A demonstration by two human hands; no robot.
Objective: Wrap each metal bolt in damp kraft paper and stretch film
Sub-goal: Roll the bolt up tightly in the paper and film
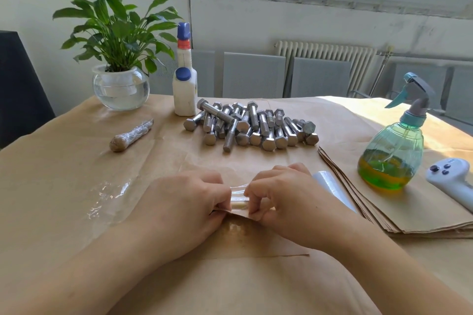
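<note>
My left hand (186, 202) and my right hand (281, 194) meet at the table's middle front, fingers curled round a bolt bundle (239, 199) in kraft paper and clear film; most of it is hidden by my fingers. A damp sheet of kraft paper (245, 233) lies under them. Loose stretch film (107, 197) spreads to the left. The film roll (330, 186) lies just right of my right hand. A pile of several bare metal bolts (250, 125) sits further back. One wrapped bolt (130, 135) lies at the left.
A green spray bottle (394, 151) and a white controller (453, 181) stand at the right, beside a stack of kraft sheets (409, 220). A white bottle (184, 84) and a potted plant in a glass bowl (120, 89) stand at the back.
</note>
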